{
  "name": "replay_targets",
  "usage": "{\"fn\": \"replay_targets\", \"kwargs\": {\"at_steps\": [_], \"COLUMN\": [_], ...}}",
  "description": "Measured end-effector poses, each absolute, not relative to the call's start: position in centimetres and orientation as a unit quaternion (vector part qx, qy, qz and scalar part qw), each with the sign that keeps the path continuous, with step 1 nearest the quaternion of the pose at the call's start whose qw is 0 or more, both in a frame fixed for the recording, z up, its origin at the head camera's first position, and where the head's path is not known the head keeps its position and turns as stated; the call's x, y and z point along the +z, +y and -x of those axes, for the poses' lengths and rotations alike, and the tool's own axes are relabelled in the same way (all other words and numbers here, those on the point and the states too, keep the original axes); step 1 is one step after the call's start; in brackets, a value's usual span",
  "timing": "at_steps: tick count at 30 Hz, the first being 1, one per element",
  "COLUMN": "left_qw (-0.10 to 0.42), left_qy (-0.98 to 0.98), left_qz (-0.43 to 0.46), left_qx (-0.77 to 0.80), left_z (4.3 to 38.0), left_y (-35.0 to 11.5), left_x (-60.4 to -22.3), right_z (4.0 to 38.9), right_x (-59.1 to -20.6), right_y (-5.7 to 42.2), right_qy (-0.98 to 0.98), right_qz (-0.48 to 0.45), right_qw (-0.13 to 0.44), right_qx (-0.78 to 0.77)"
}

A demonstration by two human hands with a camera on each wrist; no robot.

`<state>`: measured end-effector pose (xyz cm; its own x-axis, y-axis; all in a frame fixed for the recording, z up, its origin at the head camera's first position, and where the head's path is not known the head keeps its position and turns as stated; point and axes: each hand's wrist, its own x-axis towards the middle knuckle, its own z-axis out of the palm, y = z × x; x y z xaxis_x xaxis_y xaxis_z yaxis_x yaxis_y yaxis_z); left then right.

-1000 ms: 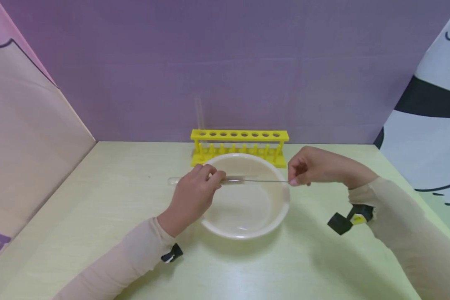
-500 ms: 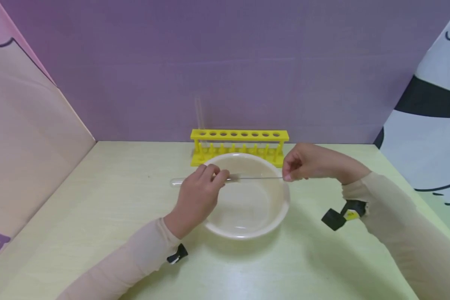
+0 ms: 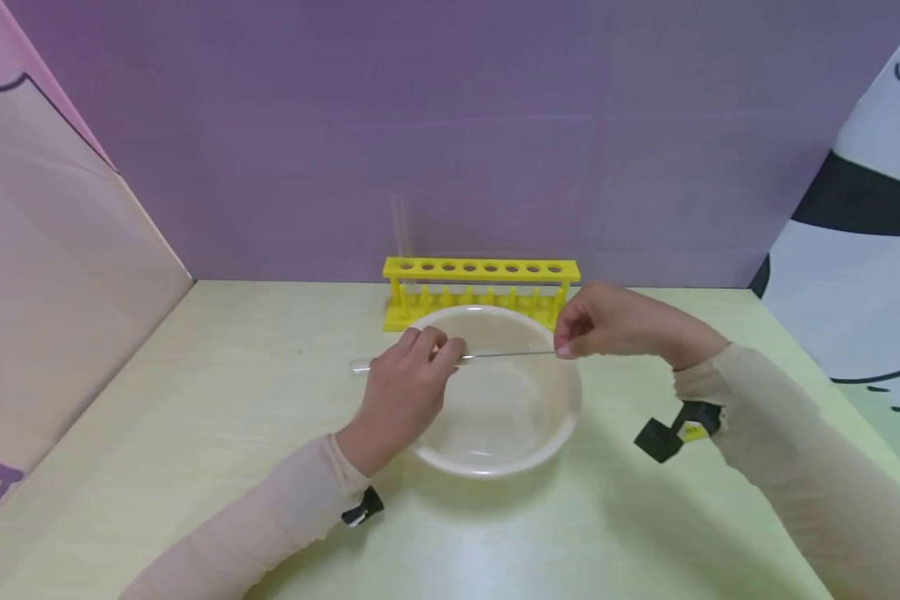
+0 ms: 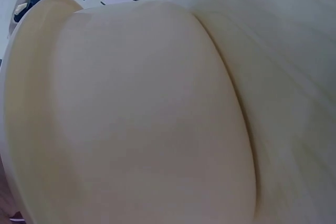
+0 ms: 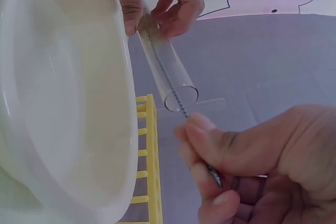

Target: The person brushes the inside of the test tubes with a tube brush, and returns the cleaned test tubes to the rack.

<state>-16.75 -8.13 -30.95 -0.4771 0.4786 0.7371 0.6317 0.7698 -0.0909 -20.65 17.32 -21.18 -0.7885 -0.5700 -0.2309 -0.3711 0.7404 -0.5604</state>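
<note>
Tube (image 5: 174, 71), one: clear glass, round-ended, held level and crosswise above the bowl, near the middle of the bench (image 3: 232, 425); closed end projecting past the bowl's left rim, mouth towards the bench's right edge.

Brush (image 3: 510, 354), one: twisted wire stem, brownish bristle head. Stem passing through the tube's mouth; head within the tube, close to the left hand.

Left hand (image 3: 403, 383): fingers curled round the tube, gripping it from above.

Right hand (image 3: 617, 323): thumb and fingers together, pinching the brush's stem outside the mouth, by the bowl's right rim; dark metal end of the stem showing past the thumb.

Bowl (image 3: 483, 476), one: cream, round, wide-rimmed, standing upright on the bench beneath the tube, forward of the rack.

Rack (image 3: 482, 270), one: yellow, single row of eight holes, pegs below; placed along the back edge of the bench, its front partly hidden by the bowl.

Other tube (image 3: 401, 225), one: clear, standing in the rack's leftmost hole, upper part projecting well above.

Sleeves, pair: pale beige, a black device (image 3: 658, 440) at each cuff.

Backdrop (image 3: 450, 125), one: purple, behind the bench's back edge; printed panels at either side.
</note>
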Motion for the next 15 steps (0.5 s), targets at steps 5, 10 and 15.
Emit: {"fn": "replay_targets", "kwargs": {"at_steps": [5, 10, 15], "left_qw": [0.390, 0.383, 0.378], "left_qy": [-0.856, -0.860, -0.863], "left_qz": [0.327, 0.325, 0.323], "left_qx": [-0.094, -0.091, -0.091], "left_z": [16.76, 16.69, 16.60], "left_y": [-8.03, -7.96, -7.90], "left_x": [-30.83, -30.75, -30.64], "right_z": [20.59, 20.55, 20.34], "right_x": [-21.26, -21.45, -21.46], "right_y": [16.91, 16.69, 16.43], "right_qy": [0.914, 0.913, 0.915], "right_qz": [0.280, 0.290, 0.289], "right_qw": [0.175, 0.162, 0.154], "right_qx": [-0.237, -0.235, -0.234]}}
